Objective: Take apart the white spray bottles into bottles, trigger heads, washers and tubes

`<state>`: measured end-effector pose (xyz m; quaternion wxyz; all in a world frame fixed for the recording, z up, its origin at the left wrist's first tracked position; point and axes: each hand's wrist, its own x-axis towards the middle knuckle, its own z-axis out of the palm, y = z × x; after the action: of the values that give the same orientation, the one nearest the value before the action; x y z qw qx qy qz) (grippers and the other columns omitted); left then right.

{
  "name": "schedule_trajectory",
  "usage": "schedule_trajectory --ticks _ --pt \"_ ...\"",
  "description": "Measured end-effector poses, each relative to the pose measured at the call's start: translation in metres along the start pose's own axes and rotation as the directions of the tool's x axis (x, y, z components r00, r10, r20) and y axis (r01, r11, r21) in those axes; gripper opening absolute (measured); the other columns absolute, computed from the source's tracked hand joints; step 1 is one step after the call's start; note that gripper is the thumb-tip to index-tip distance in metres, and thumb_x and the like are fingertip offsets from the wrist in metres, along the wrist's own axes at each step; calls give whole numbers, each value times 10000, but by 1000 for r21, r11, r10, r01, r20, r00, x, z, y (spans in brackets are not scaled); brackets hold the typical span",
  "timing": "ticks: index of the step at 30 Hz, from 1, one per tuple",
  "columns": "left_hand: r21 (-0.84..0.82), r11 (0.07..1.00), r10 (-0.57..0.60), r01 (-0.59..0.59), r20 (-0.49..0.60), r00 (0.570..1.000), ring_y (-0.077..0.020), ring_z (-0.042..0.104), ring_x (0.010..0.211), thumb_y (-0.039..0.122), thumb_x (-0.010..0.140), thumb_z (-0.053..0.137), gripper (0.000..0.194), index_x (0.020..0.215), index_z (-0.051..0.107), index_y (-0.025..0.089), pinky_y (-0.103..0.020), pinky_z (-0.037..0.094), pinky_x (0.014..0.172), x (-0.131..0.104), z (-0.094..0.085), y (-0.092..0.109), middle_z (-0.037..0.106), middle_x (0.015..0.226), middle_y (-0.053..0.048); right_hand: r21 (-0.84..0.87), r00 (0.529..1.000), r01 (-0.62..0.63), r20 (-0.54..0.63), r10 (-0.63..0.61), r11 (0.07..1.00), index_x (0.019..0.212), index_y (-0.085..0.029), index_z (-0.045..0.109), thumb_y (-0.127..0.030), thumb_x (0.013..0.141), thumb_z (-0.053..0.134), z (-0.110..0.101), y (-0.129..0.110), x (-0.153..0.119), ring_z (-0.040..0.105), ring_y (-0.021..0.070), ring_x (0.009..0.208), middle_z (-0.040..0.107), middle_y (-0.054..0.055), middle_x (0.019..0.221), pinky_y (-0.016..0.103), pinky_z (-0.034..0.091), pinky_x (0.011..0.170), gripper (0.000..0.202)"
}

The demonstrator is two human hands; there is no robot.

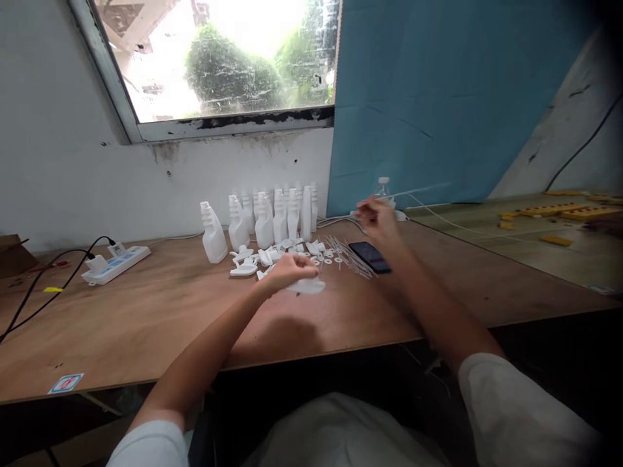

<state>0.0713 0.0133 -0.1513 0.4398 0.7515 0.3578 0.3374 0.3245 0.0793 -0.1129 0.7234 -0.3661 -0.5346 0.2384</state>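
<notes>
My left hand is closed around a white spray head, held low over the table in front of the loose parts. My right hand is raised near the phone, its fingers pinched on a thin clear tube that is smeared by motion and points to the right. White spray heads lie in a pile behind my left hand. Small white rings are scattered beside them. Thin tubes lie in a loose bundle left of the phone.
White bottles without heads stand in rows by the wall. A black phone lies right of the tubes. Behind my right hand stands a clear bottle. At the left are a power strip and black cables. Yellow pieces lie far right.
</notes>
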Motion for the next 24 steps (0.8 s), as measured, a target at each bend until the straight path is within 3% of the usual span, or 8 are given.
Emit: schedule_trajectory --ticks 2,4,7,10,12,16,20,24 --pt "12 1000 -2 2 56 998 -87 496 513 375 709 725 288 859 704 131 -193 330 462 -7 2 -5 644 684 -29 -135 995 -66 -81 56 989 885 -134 599 -325 940 550 -38 -8 20 531 77 560 598 -10 733 205 458 506 206" --pt "20 999 24 -25 52 998 -90 512 564 405 729 714 341 938 687 137 -190 360 501 -9 7 -10 639 728 -24 -281 985 -175 -55 166 944 678 -148 560 -244 849 657 -67 -11 26 460 68 447 548 -25 553 191 375 424 218" --pt "44 995 86 -89 46 995 -99 518 621 421 741 706 368 976 669 140 -199 388 556 -8 19 -18 612 737 -10 -504 920 -309 57 388 807 540 -157 526 -220 724 753 -83 -2 16 478 87 399 533 -9 452 203 358 389 299" --pt "85 984 150 -159 102 983 -116 534 675 404 732 719 334 945 681 149 -216 419 622 -12 33 -26 606 740 -3 -708 818 -332 113 564 623 524 -143 532 -233 684 782 -70 16 3 486 91 380 504 -22 415 203 379 389 311" --pt "116 973 183 -197 126 975 -127 546 714 402 743 711 331 963 683 157 -229 436 670 -15 39 -32 614 768 -4 -818 760 -300 106 641 491 564 -125 556 -244 722 766 -56 30 -1 497 90 395 509 -27 438 207 402 408 288" --pt "182 956 211 -231 123 970 -147 568 765 392 760 697 354 1031 668 167 -248 450 713 -18 42 -39 629 815 -13 -942 690 -178 87 718 286 874 -101 632 -311 890 632 -39 48 -1 609 104 627 642 13 763 251 525 585 210" --pt "211 948 212 -237 132 968 -158 583 776 382 735 723 406 1072 650 168 -258 459 716 -18 42 -41 645 852 -25 -970 714 -18 156 682 241 1064 -121 624 -353 922 585 -34 56 4 639 175 897 645 70 1048 347 553 782 274" --pt "212 946 215 -243 147 965 -165 593 801 382 728 733 420 1078 642 168 -264 469 734 -18 42 -41 652 872 -28 -945 776 128 284 564 300 1156 -137 596 -346 924 580 -24 67 8 625 209 984 616 77 1151 390 544 832 312"
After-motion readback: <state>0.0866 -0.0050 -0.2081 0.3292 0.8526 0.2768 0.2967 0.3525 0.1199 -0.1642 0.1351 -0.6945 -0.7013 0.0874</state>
